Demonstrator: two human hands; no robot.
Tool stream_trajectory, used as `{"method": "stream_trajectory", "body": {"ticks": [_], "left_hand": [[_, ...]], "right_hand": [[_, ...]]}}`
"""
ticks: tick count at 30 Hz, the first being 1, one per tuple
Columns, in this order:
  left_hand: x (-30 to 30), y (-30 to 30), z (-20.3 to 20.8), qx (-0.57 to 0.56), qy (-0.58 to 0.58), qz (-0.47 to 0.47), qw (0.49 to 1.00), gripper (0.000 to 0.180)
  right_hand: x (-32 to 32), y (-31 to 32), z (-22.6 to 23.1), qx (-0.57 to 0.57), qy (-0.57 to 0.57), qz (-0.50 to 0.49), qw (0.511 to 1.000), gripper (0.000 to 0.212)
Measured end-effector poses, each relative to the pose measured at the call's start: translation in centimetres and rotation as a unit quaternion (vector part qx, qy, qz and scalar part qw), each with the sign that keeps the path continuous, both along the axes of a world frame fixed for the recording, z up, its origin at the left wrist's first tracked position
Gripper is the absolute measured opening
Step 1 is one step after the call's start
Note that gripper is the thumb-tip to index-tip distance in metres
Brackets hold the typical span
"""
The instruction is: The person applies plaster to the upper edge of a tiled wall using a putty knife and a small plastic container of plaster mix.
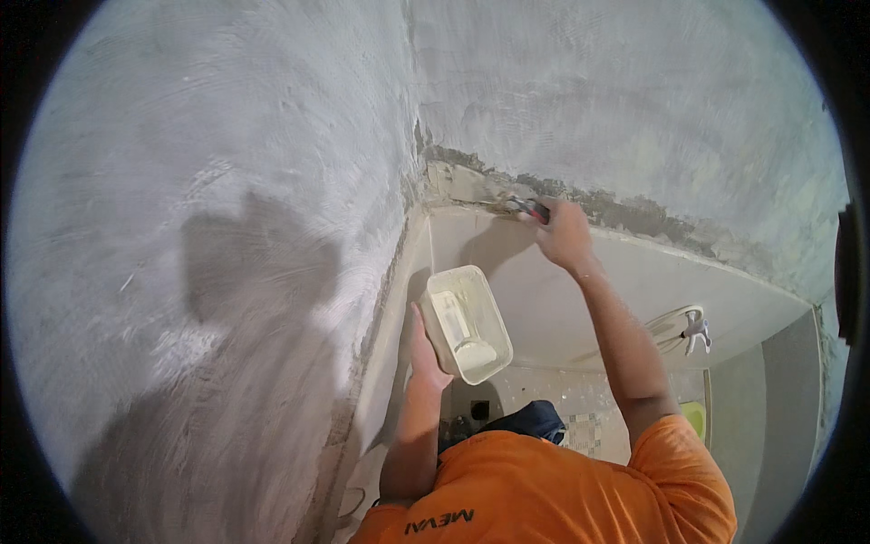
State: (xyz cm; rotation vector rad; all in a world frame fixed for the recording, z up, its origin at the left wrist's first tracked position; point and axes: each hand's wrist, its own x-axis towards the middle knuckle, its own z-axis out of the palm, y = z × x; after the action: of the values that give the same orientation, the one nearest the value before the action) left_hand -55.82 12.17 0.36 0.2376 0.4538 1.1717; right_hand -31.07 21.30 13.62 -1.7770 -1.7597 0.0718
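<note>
My left hand [426, 352] is wrapped round the side of a cream rectangular plastic tub [501, 343], which is tilted so that its inside shows. Pale, creamy filler [476, 352] coats its walls and lies at the near end. Higher up and to the right, my right hand [568, 238] grips the dark and red handle of a putty knife [535, 209]. Its metal end meets the wall close to the corner, along a strip of wet-looking beige filler [462, 184] just above the smooth panelling. The blade's exact edge is too small to make out.
Rough grey plastered walls [625, 82] meet at the corner ahead. Smooth light panelling [544, 281] runs below a ragged ledge. A white shower tap [696, 332] with a hose sticks out on the right, near a lime-green object [693, 417]. A dark floor drain [479, 411] lies below.
</note>
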Motion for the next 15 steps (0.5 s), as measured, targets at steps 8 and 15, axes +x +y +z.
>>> {"method": "stream_trajectory", "body": {"ticks": [8,15], "left_hand": [[-0.2,0.8,-0.3,-0.03,0.033,0.028,0.999,0.073],[0.1,0.9,-0.6,-0.004,0.021,0.01,1.0,0.073]], "right_hand": [[11.5,-8.5,-4.7,-0.027,0.076,-0.132,0.988,0.039],[3.8,-8.8,-5.2,-0.1,0.415,0.05,0.903,0.031]]}}
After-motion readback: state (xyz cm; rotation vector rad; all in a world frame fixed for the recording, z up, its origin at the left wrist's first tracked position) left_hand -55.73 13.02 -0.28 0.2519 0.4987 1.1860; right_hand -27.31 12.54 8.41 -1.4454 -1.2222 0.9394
